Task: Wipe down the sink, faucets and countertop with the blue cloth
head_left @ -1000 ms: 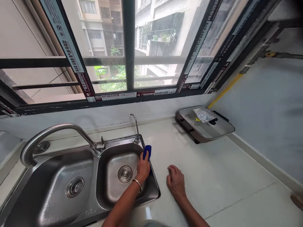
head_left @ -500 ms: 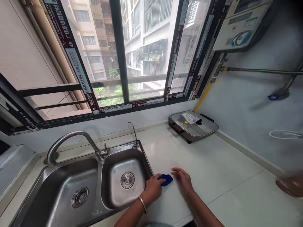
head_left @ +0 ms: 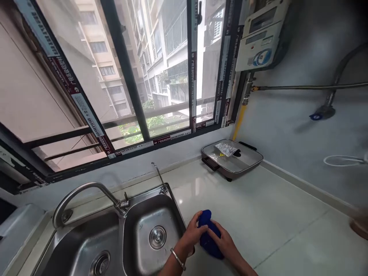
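Note:
A dark blue cloth [head_left: 211,245] is gripped between both my hands, above the pale countertop just right of the sink. My left hand [head_left: 193,229], with a silver bangle on its wrist, pinches the cloth's left side between thumb and fingers. On the other side, my right hand [head_left: 224,240] has its fingers closed on the cloth's right edge, its fingertips near the left thumb. Part of the cloth sticks up above the hands and a wider part hangs below them.
The double steel sink [head_left: 122,237] lies to the left, with a large curved faucet [head_left: 89,186] and a thin small tap [head_left: 158,172]. A lidded electric pan [head_left: 244,163] with a silvery packet [head_left: 227,148] on it stands at the back right, near the yellow pipe [head_left: 239,122].
My right hand has moved onto the cloth and taken hold of it. The cloth, bunched under my left hand before, is now held up and partly spread. The view has shifted.

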`<state>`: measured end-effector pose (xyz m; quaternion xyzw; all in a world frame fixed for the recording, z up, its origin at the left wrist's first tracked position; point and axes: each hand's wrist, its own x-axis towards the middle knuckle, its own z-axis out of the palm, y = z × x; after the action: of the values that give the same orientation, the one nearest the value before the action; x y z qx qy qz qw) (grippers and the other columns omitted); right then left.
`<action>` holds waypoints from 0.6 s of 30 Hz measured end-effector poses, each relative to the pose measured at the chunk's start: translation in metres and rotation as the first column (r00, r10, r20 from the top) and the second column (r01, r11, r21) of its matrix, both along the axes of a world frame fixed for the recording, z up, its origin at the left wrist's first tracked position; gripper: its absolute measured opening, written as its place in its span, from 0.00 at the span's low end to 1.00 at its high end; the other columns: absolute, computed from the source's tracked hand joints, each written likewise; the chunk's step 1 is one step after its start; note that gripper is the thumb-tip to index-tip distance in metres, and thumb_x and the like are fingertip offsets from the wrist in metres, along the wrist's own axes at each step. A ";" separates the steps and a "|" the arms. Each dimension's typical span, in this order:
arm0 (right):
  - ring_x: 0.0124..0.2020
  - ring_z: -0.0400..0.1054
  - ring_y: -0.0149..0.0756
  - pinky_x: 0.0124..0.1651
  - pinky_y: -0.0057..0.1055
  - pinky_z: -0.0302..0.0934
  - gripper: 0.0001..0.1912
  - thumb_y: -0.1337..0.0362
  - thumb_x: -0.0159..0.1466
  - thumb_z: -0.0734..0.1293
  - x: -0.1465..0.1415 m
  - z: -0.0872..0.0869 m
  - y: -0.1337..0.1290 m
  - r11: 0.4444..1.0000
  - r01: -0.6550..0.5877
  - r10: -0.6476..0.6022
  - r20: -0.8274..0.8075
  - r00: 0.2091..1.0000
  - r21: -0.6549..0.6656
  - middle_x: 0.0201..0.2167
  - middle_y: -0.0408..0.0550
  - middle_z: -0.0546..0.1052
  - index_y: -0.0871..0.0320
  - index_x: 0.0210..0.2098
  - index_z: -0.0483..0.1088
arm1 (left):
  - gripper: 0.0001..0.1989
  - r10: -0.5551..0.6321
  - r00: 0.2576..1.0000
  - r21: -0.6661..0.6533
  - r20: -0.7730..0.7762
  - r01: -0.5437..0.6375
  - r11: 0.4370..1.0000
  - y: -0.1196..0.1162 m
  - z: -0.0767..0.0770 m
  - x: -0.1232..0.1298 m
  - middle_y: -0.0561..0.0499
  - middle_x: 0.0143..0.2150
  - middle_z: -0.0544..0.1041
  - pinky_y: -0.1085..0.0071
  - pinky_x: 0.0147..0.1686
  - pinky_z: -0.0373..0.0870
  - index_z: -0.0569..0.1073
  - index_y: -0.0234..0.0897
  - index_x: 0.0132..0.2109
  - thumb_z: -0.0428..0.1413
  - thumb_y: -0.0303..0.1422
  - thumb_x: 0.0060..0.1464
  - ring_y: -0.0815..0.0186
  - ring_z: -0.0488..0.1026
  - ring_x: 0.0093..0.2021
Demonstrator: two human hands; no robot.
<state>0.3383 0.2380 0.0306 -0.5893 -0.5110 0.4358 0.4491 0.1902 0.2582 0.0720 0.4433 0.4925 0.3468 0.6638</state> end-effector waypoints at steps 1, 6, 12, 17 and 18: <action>0.47 0.75 0.49 0.49 0.41 0.70 0.29 0.40 0.57 0.67 0.003 0.002 0.001 1.000 -0.006 0.006 0.002 1.000 0.004 0.43 0.50 0.81 0.55 0.47 0.75 | 0.40 0.018 0.999 -0.033 0.033 -0.017 0.999 0.000 -0.001 -0.001 0.39 0.66 0.67 0.58 0.56 0.68 0.63 0.41 0.65 0.63 0.40 0.44 0.52 0.68 0.60; 0.37 0.75 0.44 0.40 0.36 0.68 0.28 0.39 0.64 0.57 0.021 0.022 0.013 0.997 -0.026 0.023 0.045 0.999 0.073 0.31 0.46 0.81 0.53 0.39 0.78 | 0.41 0.140 0.989 -0.027 0.049 -0.138 0.990 0.010 0.000 -0.005 0.33 0.60 0.72 0.56 0.55 0.70 0.69 0.33 0.58 0.67 0.44 0.36 0.50 0.72 0.56; 0.32 0.73 0.40 0.38 0.34 0.68 0.23 0.44 0.65 0.60 0.051 0.059 0.047 0.924 0.101 -0.202 0.244 0.949 0.369 0.33 0.48 0.80 0.54 0.42 0.74 | 0.35 0.269 0.957 0.247 -0.104 -0.237 0.940 0.046 0.028 -0.012 0.39 0.66 0.68 0.64 0.52 0.71 0.68 0.39 0.60 0.62 0.48 0.46 0.57 0.72 0.57; 0.45 0.73 0.45 0.47 0.42 0.67 0.18 0.57 0.69 0.56 0.109 0.043 0.060 0.864 0.067 -0.374 0.548 0.749 0.499 0.47 0.54 0.78 0.54 0.47 0.73 | 0.41 0.265 0.906 0.189 -0.331 -0.212 0.959 0.035 0.000 -0.046 0.33 0.58 0.73 0.69 0.29 0.71 0.66 0.31 0.61 0.59 0.51 0.46 0.64 0.76 0.35; 0.48 0.71 0.49 0.49 0.47 0.66 0.19 0.58 0.68 0.56 0.122 0.033 0.061 0.877 0.084 -0.403 0.630 0.664 0.473 0.50 0.58 0.76 0.56 0.48 0.73 | 0.38 0.257 0.883 0.218 -0.394 -0.182 0.959 0.022 -0.013 -0.062 0.37 0.52 0.78 0.68 0.32 0.73 0.66 0.32 0.62 0.58 0.50 0.49 0.64 0.76 0.35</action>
<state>0.4604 0.2986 0.0633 -0.6691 -0.6368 -0.0073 0.3832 0.1284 0.2803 0.0588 0.5046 0.6380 0.3587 0.4578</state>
